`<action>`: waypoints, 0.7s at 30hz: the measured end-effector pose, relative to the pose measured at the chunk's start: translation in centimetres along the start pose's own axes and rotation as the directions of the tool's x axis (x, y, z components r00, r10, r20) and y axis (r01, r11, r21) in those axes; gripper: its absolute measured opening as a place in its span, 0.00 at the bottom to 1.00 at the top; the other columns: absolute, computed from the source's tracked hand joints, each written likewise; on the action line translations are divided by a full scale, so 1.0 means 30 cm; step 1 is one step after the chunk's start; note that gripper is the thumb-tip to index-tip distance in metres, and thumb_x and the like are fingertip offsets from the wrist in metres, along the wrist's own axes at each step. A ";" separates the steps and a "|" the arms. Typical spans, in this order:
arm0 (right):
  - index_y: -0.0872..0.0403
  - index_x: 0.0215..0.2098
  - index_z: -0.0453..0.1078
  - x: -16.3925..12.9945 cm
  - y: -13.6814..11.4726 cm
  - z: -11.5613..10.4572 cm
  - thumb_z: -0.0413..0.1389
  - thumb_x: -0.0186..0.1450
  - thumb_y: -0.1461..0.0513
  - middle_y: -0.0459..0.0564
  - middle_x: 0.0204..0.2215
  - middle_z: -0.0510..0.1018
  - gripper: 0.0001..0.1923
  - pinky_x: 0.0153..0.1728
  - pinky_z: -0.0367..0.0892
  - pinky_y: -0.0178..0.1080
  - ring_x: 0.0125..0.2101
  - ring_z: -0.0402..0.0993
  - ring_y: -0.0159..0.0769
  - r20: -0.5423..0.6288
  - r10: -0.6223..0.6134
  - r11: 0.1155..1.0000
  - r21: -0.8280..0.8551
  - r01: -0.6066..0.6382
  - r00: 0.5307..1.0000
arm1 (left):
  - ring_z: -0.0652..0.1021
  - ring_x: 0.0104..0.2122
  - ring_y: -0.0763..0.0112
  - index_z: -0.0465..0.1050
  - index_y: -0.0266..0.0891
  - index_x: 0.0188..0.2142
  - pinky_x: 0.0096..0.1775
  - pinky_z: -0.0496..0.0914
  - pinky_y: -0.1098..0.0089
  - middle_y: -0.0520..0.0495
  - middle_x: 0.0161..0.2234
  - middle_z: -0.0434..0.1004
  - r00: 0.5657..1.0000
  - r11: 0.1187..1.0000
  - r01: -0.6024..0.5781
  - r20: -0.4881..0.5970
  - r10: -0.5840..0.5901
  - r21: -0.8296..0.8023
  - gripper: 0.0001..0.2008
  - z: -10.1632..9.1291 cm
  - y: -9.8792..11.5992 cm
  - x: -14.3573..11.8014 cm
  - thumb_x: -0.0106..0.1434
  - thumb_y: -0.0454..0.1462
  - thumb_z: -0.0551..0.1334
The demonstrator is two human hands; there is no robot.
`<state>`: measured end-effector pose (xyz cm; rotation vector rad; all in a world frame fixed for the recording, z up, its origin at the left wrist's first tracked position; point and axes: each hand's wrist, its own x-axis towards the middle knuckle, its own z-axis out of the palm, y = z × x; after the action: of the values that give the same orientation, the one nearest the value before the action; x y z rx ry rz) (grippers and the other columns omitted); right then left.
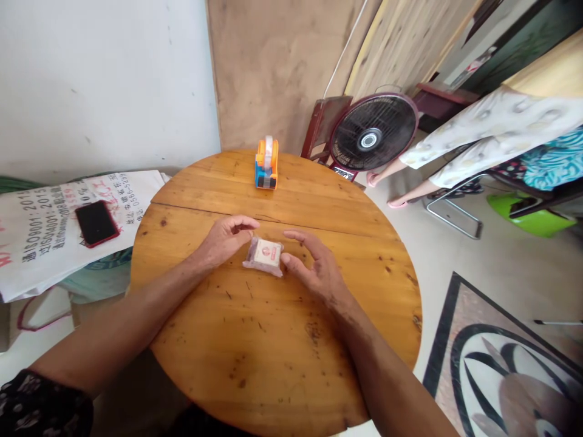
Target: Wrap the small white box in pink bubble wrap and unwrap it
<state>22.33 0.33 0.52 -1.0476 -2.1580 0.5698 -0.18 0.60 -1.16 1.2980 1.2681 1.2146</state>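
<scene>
Head cam: my left hand (pixel 226 238) and right hand (pixel 314 265) sit either side of a small wrapped packet (pixel 265 255) mid-table (pixel 273 352), fingers loosely curled and touching its edges, not clamped, probably just steadying it. Something white's sealed inside the wrapper. Tape dispenser (pixel 266 164) stands well apart at the far edge.

Round table (pixel 273 340): varnished wood, glossy, knotty. Packet (pixel 265 255): clear plastic wrap. Tape dispenser (pixel 266 164): orange plastic.
</scene>
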 end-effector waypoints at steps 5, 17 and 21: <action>0.51 0.60 0.63 -0.005 0.016 0.036 0.63 0.60 0.50 0.59 0.56 0.73 0.33 0.55 0.66 0.54 0.56 0.71 0.51 0.093 0.031 0.999 -0.029 -0.028 0.995 | 0.75 0.33 0.68 0.78 0.37 0.37 0.38 0.69 0.68 0.48 0.34 0.79 0.997 0.999 -0.024 0.080 0.020 0.044 0.12 0.001 0.005 -0.005 0.55 0.40 0.65; 0.48 0.66 0.56 0.007 0.053 0.040 0.61 0.62 0.49 0.59 0.61 0.69 0.38 0.59 0.61 0.57 0.60 0.66 0.50 0.198 0.007 0.993 0.117 -0.031 0.980 | 0.77 0.36 0.66 0.77 0.38 0.38 0.40 0.69 0.67 0.47 0.36 0.80 0.985 0.998 0.030 0.169 -0.038 0.051 0.14 -0.008 0.026 -0.011 0.54 0.42 0.67; 0.48 0.63 0.60 0.024 0.097 0.030 0.59 0.61 0.45 0.58 0.60 0.69 0.36 0.55 0.65 0.55 0.57 0.69 0.49 0.077 0.186 0.927 0.315 -0.201 0.980 | 0.77 0.36 0.65 0.78 0.38 0.42 0.41 0.69 0.66 0.47 0.37 0.80 0.999 0.987 0.032 0.005 -0.033 0.156 0.17 -0.093 0.101 -0.063 0.55 0.44 0.67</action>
<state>22.86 2.52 -1.64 -1.0768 -1.9244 1.0112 -2.64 -1.50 2.00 1.3870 1.3967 1.1049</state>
